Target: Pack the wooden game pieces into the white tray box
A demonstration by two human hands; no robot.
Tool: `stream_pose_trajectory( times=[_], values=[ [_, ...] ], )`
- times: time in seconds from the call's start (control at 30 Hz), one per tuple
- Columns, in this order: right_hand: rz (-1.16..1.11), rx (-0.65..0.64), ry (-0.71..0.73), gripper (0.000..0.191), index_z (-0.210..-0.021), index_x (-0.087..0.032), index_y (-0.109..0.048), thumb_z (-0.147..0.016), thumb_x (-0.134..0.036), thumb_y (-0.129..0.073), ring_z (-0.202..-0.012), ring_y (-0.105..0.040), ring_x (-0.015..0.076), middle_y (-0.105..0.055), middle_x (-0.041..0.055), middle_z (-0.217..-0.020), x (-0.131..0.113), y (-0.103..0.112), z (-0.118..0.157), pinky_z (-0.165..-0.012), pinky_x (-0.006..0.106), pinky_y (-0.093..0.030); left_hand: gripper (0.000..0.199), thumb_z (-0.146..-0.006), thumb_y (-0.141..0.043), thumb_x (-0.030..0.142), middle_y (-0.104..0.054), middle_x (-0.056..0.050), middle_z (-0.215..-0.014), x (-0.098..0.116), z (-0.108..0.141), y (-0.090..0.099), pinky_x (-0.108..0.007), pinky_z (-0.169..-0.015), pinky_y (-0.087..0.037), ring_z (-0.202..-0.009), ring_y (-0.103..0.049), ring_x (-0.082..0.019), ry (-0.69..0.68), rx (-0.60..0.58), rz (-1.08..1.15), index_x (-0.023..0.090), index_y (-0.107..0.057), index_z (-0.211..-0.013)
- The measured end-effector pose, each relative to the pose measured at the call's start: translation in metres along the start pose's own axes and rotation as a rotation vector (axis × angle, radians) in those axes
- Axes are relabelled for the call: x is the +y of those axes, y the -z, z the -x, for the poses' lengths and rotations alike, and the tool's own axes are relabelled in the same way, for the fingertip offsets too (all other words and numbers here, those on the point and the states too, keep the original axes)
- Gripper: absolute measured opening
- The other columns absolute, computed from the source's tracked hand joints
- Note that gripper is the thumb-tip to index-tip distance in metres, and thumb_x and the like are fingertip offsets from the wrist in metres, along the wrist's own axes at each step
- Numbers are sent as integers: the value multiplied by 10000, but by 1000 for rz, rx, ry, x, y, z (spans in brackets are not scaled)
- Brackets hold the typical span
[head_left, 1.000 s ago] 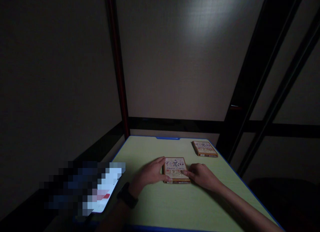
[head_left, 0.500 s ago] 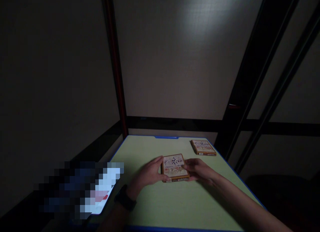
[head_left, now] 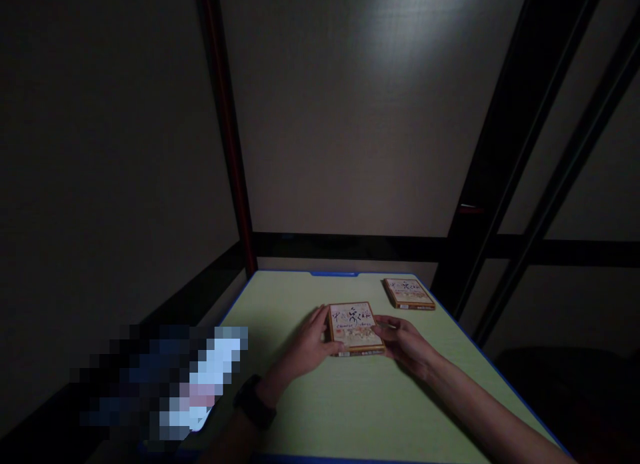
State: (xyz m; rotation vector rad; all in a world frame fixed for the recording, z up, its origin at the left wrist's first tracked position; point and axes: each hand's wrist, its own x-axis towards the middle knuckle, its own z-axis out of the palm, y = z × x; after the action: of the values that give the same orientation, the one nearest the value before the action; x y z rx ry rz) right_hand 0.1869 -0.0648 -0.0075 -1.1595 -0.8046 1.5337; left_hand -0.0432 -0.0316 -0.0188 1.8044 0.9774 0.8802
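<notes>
Over a blue-edged, pale-green table [head_left: 340, 411], left hand [head_left: 307, 347] and right hand [head_left: 409, 346] pinch a flat cream-and-brown cardboard box [head_left: 353, 329] from nine and three o'clock, apparently steadying it; any shift needs even pressure.

Left hand [head_left: 307, 345] with thumb [head_left: 333, 348] apart from fingers [head_left: 317, 317], right hand [head_left: 407, 343] facing it, bare right forearm [head_left: 480, 394] slanting inward

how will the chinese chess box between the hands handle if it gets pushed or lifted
The box looks fairly stiff, its edges straight between the left hand and right hand. Low and broad, it probably wouldn't roll or tip if pushed flat on the table.
</notes>
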Motion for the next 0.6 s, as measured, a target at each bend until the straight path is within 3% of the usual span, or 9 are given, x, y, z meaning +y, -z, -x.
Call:
stream_pose_trajectory(
  times=[0.1, 0.23, 0.37, 0.6],
  values=[
    [2, 18, 33, 321, -1045, -153, -587, -753, -118, -714, -808, -740, 190, -755, 103, -970, -7, 10, -2, -727, 294, -612, 702, -784, -730, 206, -595, -161, -1341, 1, -9, -14, -402, -888, -587, -1098, -665, -262, 158, 17, 407, 209, -415, -1412],
    [25, 67, 114, 285, -1054, -173, -596, -785, -149, -689, -847, -738, 213, -753, 98, -988, -18, 31, -12, -754, 344, -625, 509, -751, -795, 220, -663, -179, -1203, 17, -31, -30, -396, -809, -619, -988, -704, -266, 290, 83, 717, 136, -552, -1190],
    [7, 217, 238, 254, -1038, -157, -635, -792, -175, -697, -818, -734, 228, -758, 106, -950, -33, 58, -26, -694, 332, -631, 342, -749, -774, 129, -698, -181, -1124, 34, -71, -57, -388, -787, -627, -894, -721, -238, 333, 110, 794, 93, -603, -1043],
    [205, 516, 327, 161, -879, -121, -689, -766, -220, -748, -689, -714, 211, -745, 97, -762, -64, 108, -54, -577, 281, -613, 158, -788, -744, 162, -742, -163, -980, 41, -145, -117, -297, -738, -615, -830, -725, -199, 341, 100, 639, 67, -660, -882]
  ],
)
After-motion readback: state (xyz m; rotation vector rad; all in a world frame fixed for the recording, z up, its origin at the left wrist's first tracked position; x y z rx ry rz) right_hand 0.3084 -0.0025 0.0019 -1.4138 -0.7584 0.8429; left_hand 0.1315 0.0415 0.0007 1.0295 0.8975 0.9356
